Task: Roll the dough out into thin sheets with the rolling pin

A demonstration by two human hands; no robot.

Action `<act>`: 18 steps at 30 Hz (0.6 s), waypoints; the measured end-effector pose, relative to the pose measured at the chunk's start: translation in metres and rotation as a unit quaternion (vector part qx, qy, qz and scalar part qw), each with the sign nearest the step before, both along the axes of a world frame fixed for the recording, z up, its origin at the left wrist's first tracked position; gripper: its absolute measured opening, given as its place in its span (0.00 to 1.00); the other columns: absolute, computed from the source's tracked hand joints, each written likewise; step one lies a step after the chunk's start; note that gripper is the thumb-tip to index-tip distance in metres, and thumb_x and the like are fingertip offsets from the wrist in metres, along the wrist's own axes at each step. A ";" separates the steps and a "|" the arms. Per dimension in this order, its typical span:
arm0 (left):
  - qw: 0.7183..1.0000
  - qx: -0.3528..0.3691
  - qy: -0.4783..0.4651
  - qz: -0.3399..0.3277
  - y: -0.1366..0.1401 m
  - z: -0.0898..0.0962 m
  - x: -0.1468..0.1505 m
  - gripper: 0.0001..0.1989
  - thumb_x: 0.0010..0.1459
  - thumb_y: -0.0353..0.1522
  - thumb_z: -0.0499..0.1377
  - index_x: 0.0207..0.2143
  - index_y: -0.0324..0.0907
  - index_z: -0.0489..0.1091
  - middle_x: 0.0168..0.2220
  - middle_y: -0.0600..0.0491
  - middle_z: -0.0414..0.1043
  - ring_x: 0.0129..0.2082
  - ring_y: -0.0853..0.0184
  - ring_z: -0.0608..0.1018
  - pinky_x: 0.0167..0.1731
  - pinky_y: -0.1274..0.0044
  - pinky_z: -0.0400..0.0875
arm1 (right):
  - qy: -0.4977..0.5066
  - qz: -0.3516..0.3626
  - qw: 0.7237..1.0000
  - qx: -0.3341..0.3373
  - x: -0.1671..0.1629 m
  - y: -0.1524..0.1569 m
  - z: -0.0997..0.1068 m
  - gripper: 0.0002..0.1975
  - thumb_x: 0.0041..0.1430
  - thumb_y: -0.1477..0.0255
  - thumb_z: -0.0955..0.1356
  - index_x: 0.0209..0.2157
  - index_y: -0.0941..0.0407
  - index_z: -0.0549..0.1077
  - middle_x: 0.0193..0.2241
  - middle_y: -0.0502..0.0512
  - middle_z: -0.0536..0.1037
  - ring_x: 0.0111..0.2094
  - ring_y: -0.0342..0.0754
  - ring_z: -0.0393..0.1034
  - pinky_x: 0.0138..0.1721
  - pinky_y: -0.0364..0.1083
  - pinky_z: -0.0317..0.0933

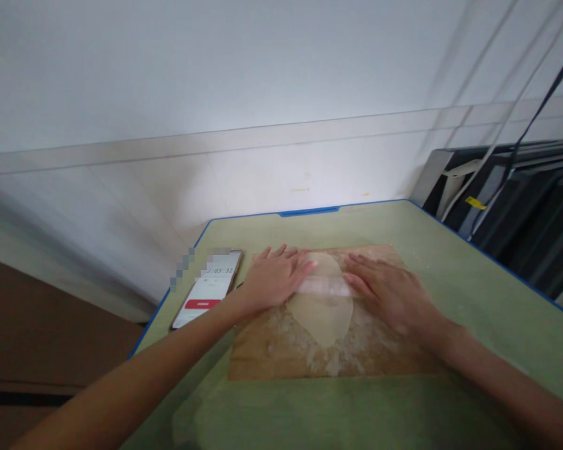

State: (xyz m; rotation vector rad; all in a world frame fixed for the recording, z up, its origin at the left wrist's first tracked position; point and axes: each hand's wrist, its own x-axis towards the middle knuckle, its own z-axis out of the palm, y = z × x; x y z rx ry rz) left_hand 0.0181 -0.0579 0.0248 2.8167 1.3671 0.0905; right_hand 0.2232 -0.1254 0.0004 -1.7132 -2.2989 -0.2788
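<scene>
A flat, pale sheet of dough [321, 322] lies on a floured brown board [281, 362]. Across the dough runs a blurred, whitish band that looks like a rolling pin [323, 286], smeared by motion. My left hand [274, 275] rests palm down at the band's left end, its fingers stretched out. At the right end my right hand [387, 290] is also palm down with fingers extended, slightly blurred. Both palms hide the ends of the pin. White flour [333, 362] is scattered on the board around the dough.
A phone [209, 290] showing a timer lies left of the board, beside my left forearm. The green tabletop [356, 409] has a blue edge and meets a white wall [263, 181]. Dark folded panels [535, 206] and hanging cables [539, 119] stand at the right.
</scene>
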 end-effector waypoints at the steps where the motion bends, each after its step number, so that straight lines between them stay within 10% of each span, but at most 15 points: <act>1: 1.000 -0.004 0.001 0.002 0.006 0.000 0.003 0.27 0.64 0.44 0.32 0.57 0.43 0.55 0.57 0.50 0.58 0.57 0.58 0.60 0.53 0.62 0.52 | -0.001 -0.007 1.000 -0.002 0.001 0.006 0.001 0.24 0.64 0.64 0.51 0.48 0.61 0.68 0.49 0.63 0.70 0.51 0.51 0.63 0.51 0.52 0.57; 18: 1.000 0.012 0.002 -0.008 -0.003 -0.001 -0.002 0.27 0.65 0.43 0.36 0.59 0.37 0.51 0.59 0.45 0.54 0.59 0.59 0.56 0.55 0.66 0.49 | -0.023 0.008 0.999 0.036 0.000 -0.006 -0.009 0.24 0.63 0.62 0.52 0.53 0.61 0.64 0.51 0.61 0.68 0.53 0.51 0.60 0.53 0.56 0.53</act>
